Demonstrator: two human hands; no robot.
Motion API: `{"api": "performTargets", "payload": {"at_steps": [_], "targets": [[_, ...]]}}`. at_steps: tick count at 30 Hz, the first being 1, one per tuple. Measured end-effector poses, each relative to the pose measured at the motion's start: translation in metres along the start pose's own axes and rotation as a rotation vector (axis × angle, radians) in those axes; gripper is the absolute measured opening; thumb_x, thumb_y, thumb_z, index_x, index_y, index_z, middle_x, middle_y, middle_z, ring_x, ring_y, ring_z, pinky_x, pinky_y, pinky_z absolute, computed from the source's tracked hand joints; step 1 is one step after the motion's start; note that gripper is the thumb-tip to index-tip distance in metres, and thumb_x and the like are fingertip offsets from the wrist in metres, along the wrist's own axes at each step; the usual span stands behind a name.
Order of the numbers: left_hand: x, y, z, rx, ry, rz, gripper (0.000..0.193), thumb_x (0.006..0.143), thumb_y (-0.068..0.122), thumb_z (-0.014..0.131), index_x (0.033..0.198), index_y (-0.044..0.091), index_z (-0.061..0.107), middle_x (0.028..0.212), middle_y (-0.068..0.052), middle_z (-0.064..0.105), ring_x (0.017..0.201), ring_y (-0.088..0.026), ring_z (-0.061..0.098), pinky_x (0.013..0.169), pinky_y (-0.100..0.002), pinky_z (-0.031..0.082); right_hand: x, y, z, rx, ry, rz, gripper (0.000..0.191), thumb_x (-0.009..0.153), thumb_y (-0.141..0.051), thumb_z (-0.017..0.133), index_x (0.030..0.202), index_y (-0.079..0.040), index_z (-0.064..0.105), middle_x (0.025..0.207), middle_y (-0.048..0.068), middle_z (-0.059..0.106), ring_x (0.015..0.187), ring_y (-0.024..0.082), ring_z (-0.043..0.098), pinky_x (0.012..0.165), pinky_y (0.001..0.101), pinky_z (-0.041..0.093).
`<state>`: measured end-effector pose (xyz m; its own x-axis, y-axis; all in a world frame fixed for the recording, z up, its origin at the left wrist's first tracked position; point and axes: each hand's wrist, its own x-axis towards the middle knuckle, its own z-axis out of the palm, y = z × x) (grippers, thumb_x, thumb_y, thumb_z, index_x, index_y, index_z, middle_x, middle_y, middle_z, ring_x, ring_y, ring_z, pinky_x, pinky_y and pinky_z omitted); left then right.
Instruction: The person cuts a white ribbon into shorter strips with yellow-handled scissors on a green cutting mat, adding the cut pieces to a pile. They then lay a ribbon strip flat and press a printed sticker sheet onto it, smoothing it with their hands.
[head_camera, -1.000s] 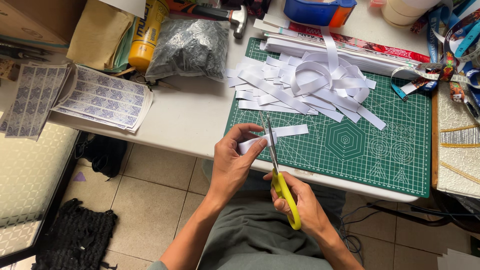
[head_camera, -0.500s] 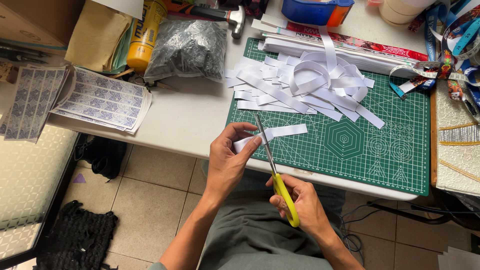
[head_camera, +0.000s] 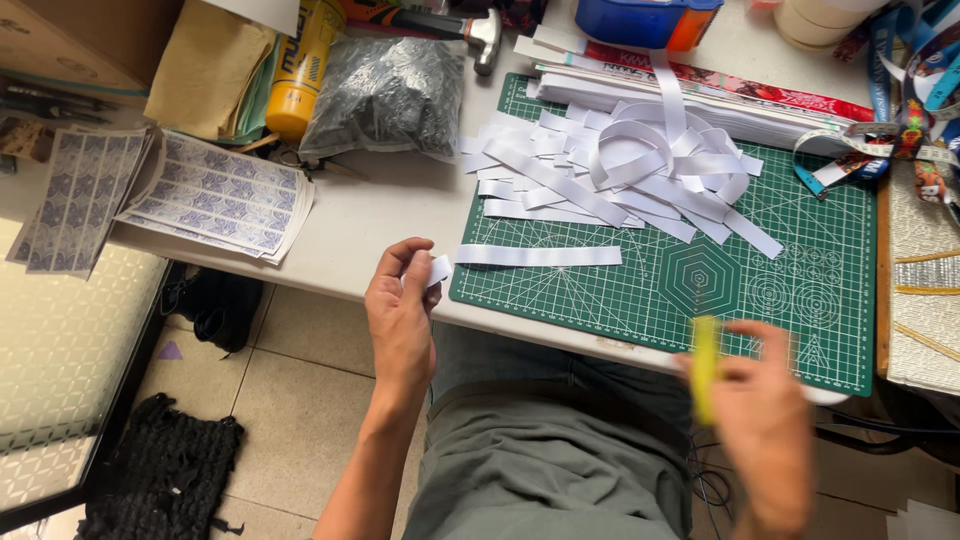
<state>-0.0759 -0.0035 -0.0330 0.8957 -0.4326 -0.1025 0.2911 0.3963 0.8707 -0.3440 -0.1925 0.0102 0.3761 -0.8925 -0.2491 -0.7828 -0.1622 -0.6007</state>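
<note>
Seen from the head camera, a person seated at a worktop (head_camera: 400, 215) is working through a paper-cutting job. A heap of white strips (head_camera: 625, 170) is already lying at twelve o'clock on the green cutting mat (head_camera: 650, 290), one long strip (head_camera: 540, 255) sitting apart just below it. The left hand (head_camera: 402, 310) is pinching a small white paper piece (head_camera: 438, 268) at the mat's nine o'clock edge. The blurred right hand (head_camera: 765, 425), at five o'clock, is gripping yellow-handled scissors (head_camera: 705, 365). Stacked patterned sheets (head_camera: 215, 195) are waiting uncut at ten o'clock.
</note>
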Motion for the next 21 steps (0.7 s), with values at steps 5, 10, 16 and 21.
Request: {"api": "performTargets", "payload": {"at_steps": [5,10,16,21], "targets": [[-0.015,-0.012,-0.003,-0.232,0.024,-0.167,0.029,0.104,0.019,0.052,0.125,0.001,0.060,0.093,-0.003,0.057,0.078,-0.009,0.052,0.070,-0.023,0.045,0.017,0.038,-0.032,-0.357,0.340,-0.006,0.045,0.096,-0.033,0.086,0.118,0.001,0.066,0.085,0.016,0.075,0.068,0.027,0.072,0.064,0.0381,0.056],[-0.032,-0.016,0.014,-0.515,-0.081,-0.429,0.047,0.090,0.022,0.047,0.131,-0.001,0.056,0.103,-0.010,0.060,0.080,-0.014,0.054,0.075,-0.029,0.052,0.044,0.078,-0.048,-0.652,0.319,0.007,0.040,0.100,-0.044,0.081,0.116,-0.008,0.074,0.090,0.010,0.079,0.076,0.029,0.075,0.073,0.0429,0.059],[-0.036,-0.019,0.026,-0.653,-0.213,-0.588,0.050,0.089,0.012,0.053,0.138,0.001,0.050,0.125,-0.015,0.062,0.084,-0.013,0.052,0.078,-0.027,0.050,0.052,0.084,-0.065,-0.649,0.300,-0.083,0.036,0.106,-0.038,0.071,0.127,-0.010,0.069,0.100,0.011,0.079,0.092,0.033,0.075,0.084,0.0451,0.058],[-0.040,-0.022,0.032,-0.752,-0.351,-0.698,0.055,0.098,0.015,0.056,0.150,0.001,0.046,0.140,-0.022,0.057,0.079,-0.012,0.052,0.077,-0.027,0.052,0.021,0.035,-0.063,-0.635,0.401,-0.167,0.030,0.102,-0.028,0.074,0.125,-0.008,0.076,0.107,0.015,0.075,0.091,0.034,0.072,0.081,0.0432,0.056]]}}
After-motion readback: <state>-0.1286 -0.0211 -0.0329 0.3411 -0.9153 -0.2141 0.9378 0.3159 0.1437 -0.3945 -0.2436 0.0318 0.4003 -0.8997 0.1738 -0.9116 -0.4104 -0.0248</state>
